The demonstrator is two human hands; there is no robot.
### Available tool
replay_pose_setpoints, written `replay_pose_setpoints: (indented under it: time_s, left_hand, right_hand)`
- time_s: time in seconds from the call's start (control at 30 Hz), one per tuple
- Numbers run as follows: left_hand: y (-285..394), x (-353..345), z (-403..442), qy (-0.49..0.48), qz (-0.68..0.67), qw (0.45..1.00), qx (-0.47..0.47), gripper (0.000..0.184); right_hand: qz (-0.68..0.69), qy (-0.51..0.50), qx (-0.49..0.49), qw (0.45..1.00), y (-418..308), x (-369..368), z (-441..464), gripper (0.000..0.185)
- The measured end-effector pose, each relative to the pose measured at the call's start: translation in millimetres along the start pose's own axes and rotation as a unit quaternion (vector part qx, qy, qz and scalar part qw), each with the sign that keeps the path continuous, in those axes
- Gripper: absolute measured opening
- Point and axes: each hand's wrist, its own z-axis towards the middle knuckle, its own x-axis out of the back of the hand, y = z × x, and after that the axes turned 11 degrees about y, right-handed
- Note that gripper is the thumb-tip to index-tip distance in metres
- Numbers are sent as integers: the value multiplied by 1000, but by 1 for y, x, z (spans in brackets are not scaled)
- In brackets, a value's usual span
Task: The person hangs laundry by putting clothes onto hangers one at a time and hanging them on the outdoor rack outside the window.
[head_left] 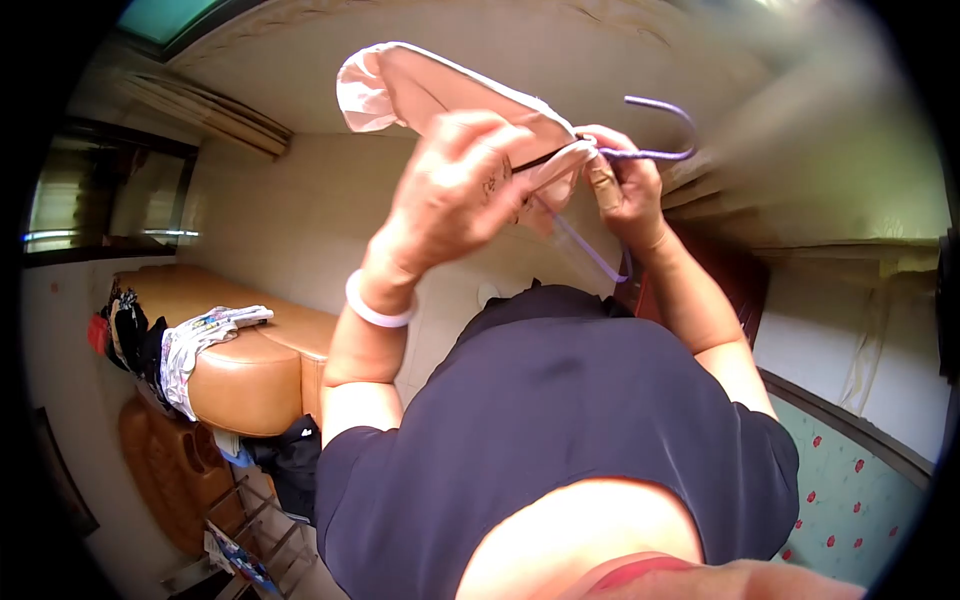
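A purple clothes hanger (687,125) is raised in front of my chest, its hook pointing right and one arm slanting down below the cloth. A pale pink garment (470,90) with a gathered white edge hangs around the hanger's upper part. My left hand (445,190), a pale bangle on its wrist, is closed on the garment near a dark strip and some small dark lettering. At the base of the hook, the fingers of my right hand (630,190) are closed around the hanger's neck and the garment's edge. Part of the hanger is hidden inside the cloth.
At the left stands a tan leather sofa (245,385) with folded clothes (205,340) over its arm. Below it are dark clothing (290,470) and a metal rack (260,530). A green panel with red flowers (845,485) is at the lower right.
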Motion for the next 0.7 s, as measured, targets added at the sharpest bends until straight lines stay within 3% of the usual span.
replay_pose_setpoints:
  time_s: [0.07, 0.13, 0.17, 0.2, 0.27, 0.3, 0.4, 0.47, 0.53, 0.6, 0.67, 0.7]
  left_hand:
    - [-11, 20, 12, 37, 166, 983, -70, 43]
    - [-30, 30, 19, 1, 241, 965, -108, 44]
    - [-43, 31, 23, 1, 200, 971, -135, 37]
    - [-46, 34, 20, 0, 134, 987, -87, 22]
    - [-43, 41, 21, -8, 130, 986, -102, 12]
    - [-42, 43, 22, 17, 126, 984, -122, 13]
    - [-48, 52, 18, 80, 116, 986, -92, 13]
    - [-50, 58, 16, 100, 97, 988, -63, 11]
    - [-49, 60, 15, 116, 91, 987, -59, 8]
    - [-45, 59, 15, 134, 88, 986, -52, 7]
    - [-41, 55, 16, 148, 76, 985, -39, 7]
    - [-41, 53, 17, 152, 72, 985, -48, 7]
  right_hand:
    - [-51, -46, 70, 995, -7, 7, 14, 21]
    - [-63, -90, 123, 986, -23, 7, 26, 21]
    - [-106, -144, 77, 981, -30, 14, 27, 22]
    - [-66, -145, 113, 981, -27, 11, 30, 24]
    - [57, -182, -69, 979, -31, 22, 33, 26]
    - [126, -211, -185, 951, -27, 36, 38, 27]
    - [109, -119, -331, 930, 11, 78, 34, 35]
    - [90, -66, -378, 919, 67, 121, 5, 33]
    - [83, -26, -443, 893, 72, 118, -30, 30]
    - [190, 4, -511, 839, 96, 109, -63, 31]
    - [119, 46, -506, 853, 97, 65, -76, 34]
    - [64, 10, -453, 889, 97, 45, -73, 36]
